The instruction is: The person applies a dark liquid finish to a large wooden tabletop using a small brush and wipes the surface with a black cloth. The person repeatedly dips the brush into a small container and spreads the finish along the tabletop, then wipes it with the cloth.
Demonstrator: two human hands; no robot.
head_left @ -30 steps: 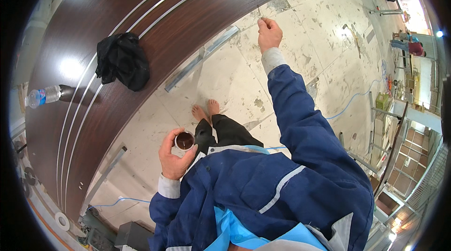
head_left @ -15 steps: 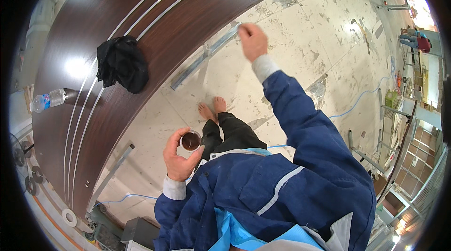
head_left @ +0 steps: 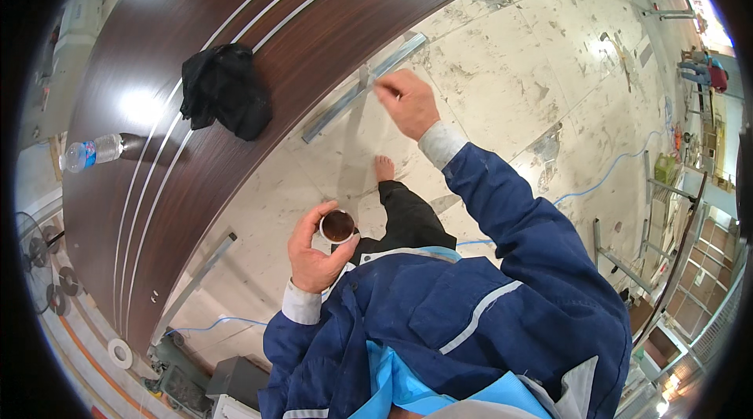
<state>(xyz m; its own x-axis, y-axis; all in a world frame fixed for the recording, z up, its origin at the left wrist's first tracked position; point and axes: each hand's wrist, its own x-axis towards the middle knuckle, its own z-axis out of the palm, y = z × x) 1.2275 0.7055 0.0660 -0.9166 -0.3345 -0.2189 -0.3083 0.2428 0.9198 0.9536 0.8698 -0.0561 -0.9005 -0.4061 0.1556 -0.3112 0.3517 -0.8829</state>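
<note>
A clear bottle (head_left: 92, 154), then black cloth (head_left: 223, 92), sit on a dark panel (head_left: 318, 38). Near our waist, our left hand (head_left: 308, 260) grasps a cup (head_left: 337, 241) of dark liquid (head_left: 339, 224). Our right hand (head_left: 409, 105) is curled; we cannot tell if empty.

Bright light fills the scene. White glare whitens patches of the dark panel (head_left: 169, 19) at left, and a bright opening (head_left: 712, 23) at far right washes out. Soft shadows cross the pale floor (head_left: 502, 66). Edges curve toward a black rim; slight blur softens the right hand (head_left: 411, 108).
</note>
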